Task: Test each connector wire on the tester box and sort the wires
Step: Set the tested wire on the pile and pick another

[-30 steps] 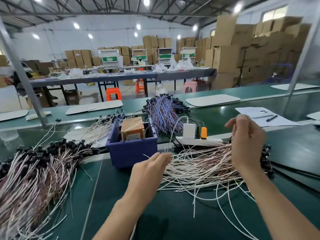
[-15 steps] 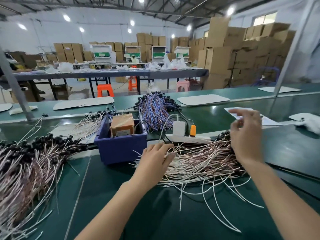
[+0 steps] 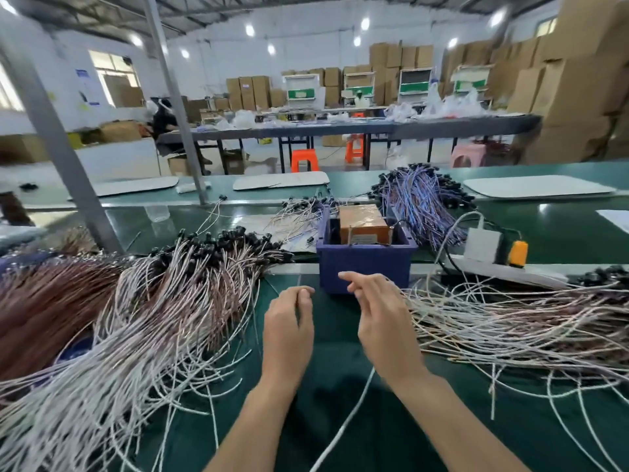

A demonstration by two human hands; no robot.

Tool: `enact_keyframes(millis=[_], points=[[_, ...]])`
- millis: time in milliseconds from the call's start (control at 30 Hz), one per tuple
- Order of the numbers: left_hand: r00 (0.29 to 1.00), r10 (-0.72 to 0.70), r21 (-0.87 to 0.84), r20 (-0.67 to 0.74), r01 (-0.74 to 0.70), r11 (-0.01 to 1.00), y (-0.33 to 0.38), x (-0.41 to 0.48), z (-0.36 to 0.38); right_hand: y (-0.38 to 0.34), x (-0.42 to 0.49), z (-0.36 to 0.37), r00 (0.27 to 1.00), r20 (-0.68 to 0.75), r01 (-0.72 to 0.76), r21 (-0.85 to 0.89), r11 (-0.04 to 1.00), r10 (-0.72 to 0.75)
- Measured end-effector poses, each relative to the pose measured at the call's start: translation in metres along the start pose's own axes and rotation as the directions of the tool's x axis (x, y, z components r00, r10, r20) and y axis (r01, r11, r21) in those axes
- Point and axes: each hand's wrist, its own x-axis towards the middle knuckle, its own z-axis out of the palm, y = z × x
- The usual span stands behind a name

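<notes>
The left hand (image 3: 289, 321) has a narrow grip. Its fingertips curl together on what looks like one thin connector wire (image 3: 298, 289), a strand rising just past them. The right hand (image 3: 381, 311), close beside it, is blurred: the forefinger points out and the other fingers fold, and I cannot tell whether its grip holds anything. A loose white wire (image 3: 343, 427) trails out from under that wrist.

Both hands hover just in front of the blue bin (image 3: 364, 267) that holds the tester box (image 3: 364, 223), probably so each wire has a short way to travel for its test. Left of the grip spreads a large heap of pinkish wires (image 3: 170, 301), and right of it a second heap (image 3: 510, 321). These are likely tested and untested stock, though I cannot say which is which. Beyond the bin lies a blue-purple bundle (image 3: 422, 199), and to the bin's right a power strip (image 3: 493, 269).

Everything rests on a green bench (image 3: 340, 396). Behind it is a warehouse room with stacked cartons (image 3: 578, 80), orange stools (image 3: 303, 158) and a long far bench (image 3: 340, 129).
</notes>
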Motion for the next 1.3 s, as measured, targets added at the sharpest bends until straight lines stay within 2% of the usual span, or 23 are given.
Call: enact_keyframes(millis=[100, 267, 400, 500, 567, 667, 767, 833, 900, 1067, 1167, 1233, 1300], points=[[0.998, -0.062, 0.062, -0.031, 0.063, 0.996, -0.003, 0.003, 0.000, 0.006, -0.017, 0.015, 0.992, 0.099, -0.075, 0.022, 0.997, 0.072], [0.995, -0.102, 0.246, -0.009, 0.101, 0.964, -0.003, 0.006, 0.003, 0.013, -0.017, 0.011, 0.988, 0.025, -0.152, -0.011, 0.988, 0.152], [0.990, -0.143, 0.257, -0.008, 0.140, 0.956, -0.003, 0.013, 0.002, 0.014, -0.017, 0.015, 0.991, 0.056, -0.120, -0.082, 0.989, 0.125], [0.994, -0.101, 0.286, -0.039, 0.108, 0.952, 0.001, 0.039, -0.013, 0.016, -0.016, 0.016, 0.985, 0.118, -0.119, -0.059, 0.991, 0.125], [0.994, -0.066, 0.363, -0.083, 0.092, 0.927, 0.001, 0.062, -0.032, 0.015, -0.016, 0.016, 0.976, 0.166, -0.135, -0.029, 0.990, 0.138], [0.990, -0.103, 0.553, -0.095, 0.138, 0.822, -0.008, 0.094, -0.065, 0.011, -0.017, 0.014, 0.978, 0.155, -0.142, 0.015, 0.990, 0.138], [0.979, -0.171, 0.744, -0.108, 0.194, 0.639, -0.022, 0.109, -0.091, 0.010, -0.018, 0.010, 0.988, 0.063, -0.142, -0.016, 0.990, 0.142], [0.968, -0.223, 0.817, -0.110, 0.216, 0.534, -0.030, 0.112, -0.103, 0.010, -0.016, 0.008, 0.981, 0.043, -0.191, -0.010, 0.981, 0.192], [0.958, -0.268, 0.836, -0.104, 0.231, 0.497, -0.040, 0.113, -0.111, 0.010, -0.016, 0.009, 0.977, 0.040, -0.207, -0.010, 0.978, 0.207], [0.954, -0.279, 0.800, -0.107, 0.250, 0.546, -0.053, 0.113, -0.121, 0.010, -0.016, 0.009, 0.975, 0.021, -0.221, -0.053, 0.974, 0.222], [0.964, -0.192, 0.742, -0.183, 0.264, 0.616, -0.045, 0.111, -0.122, 0.010, -0.016, 0.011, 0.971, -0.021, -0.238, -0.051, 0.970, 0.237], [0.960, -0.063, 0.655, -0.272, 0.232, 0.719, -0.034, 0.110, -0.123, 0.009, -0.015, 0.012, 0.966, -0.031, -0.258, -0.009, 0.966, 0.257], [0.949, 0.034, 0.485, -0.314, 0.129, 0.865, -0.016, 0.106, -0.119, 0.009, -0.016, 0.010, 0.942, 0.007, -0.334, 0.130, 0.934, 0.336]])
